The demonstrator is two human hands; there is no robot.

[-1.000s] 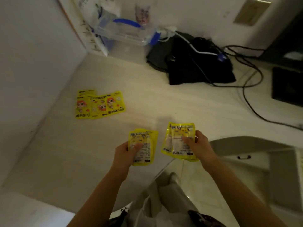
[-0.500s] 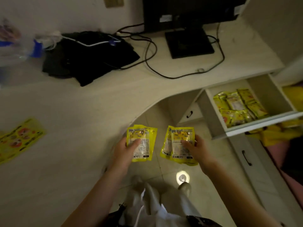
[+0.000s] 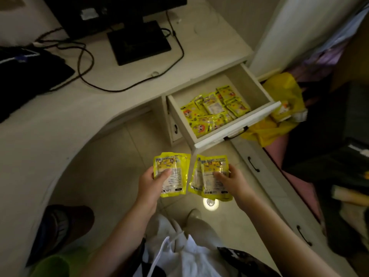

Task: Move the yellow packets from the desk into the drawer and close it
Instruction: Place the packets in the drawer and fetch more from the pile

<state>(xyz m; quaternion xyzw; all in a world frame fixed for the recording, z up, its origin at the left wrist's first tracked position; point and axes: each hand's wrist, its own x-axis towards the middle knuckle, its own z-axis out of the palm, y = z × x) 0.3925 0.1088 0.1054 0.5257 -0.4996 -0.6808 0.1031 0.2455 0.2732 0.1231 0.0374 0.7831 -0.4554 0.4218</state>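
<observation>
My left hand (image 3: 149,182) grips a small stack of yellow packets (image 3: 175,172), thumb across their printed backs. My right hand (image 3: 232,181) holds a second stack of yellow packets (image 3: 209,181) the same way. Both stacks hang over the tiled floor, in front of and below the open white drawer (image 3: 237,127). Several more yellow packets (image 3: 214,107) lie loose inside that drawer. The curved pale desk (image 3: 60,120) runs along the left and back.
A black monitor stand (image 3: 137,43) and cables (image 3: 127,84) sit on the desk, with a black bag (image 3: 26,76) at the left. A yellow plastic bag (image 3: 279,116) lies behind the drawer front. Lower drawers with dark handles (image 3: 253,163) line the right.
The view has swung right, from the desk corner to the open drawer. Both hands keep their packets and are now nearer the drawer; the packets left on the desk have gone out of view.
</observation>
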